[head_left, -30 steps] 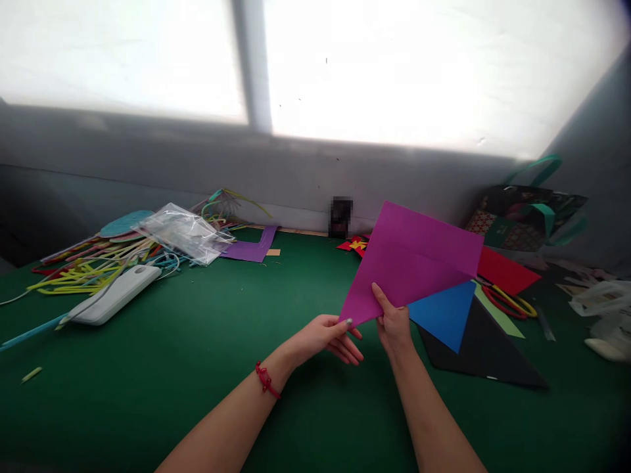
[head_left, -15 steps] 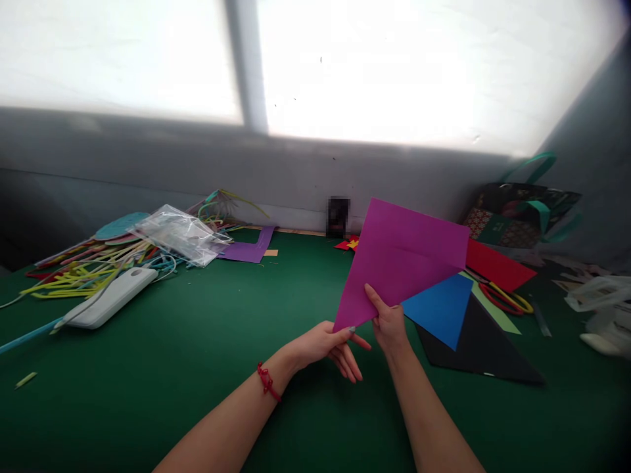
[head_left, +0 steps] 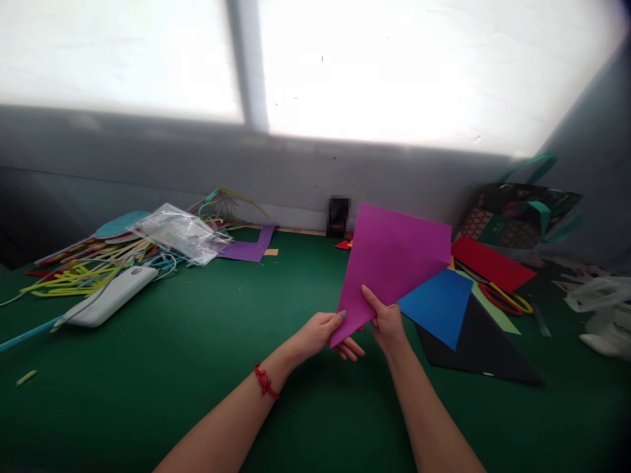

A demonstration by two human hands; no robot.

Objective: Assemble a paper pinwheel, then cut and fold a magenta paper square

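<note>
Pinching magenta sheet (head_left: pixel 399 243): left hand (head_left: pixel 323 334) is holding near corner, right hand (head_left: pixel 388 323) is gripping lower edge, presumably both steadying it above desk (head_left: pixel 276 295).

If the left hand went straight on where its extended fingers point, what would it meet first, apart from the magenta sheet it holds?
Most likely the right hand: in the picture it lies first in line from the left hand. Depth is unclear, so the left might pass underneath.
</note>
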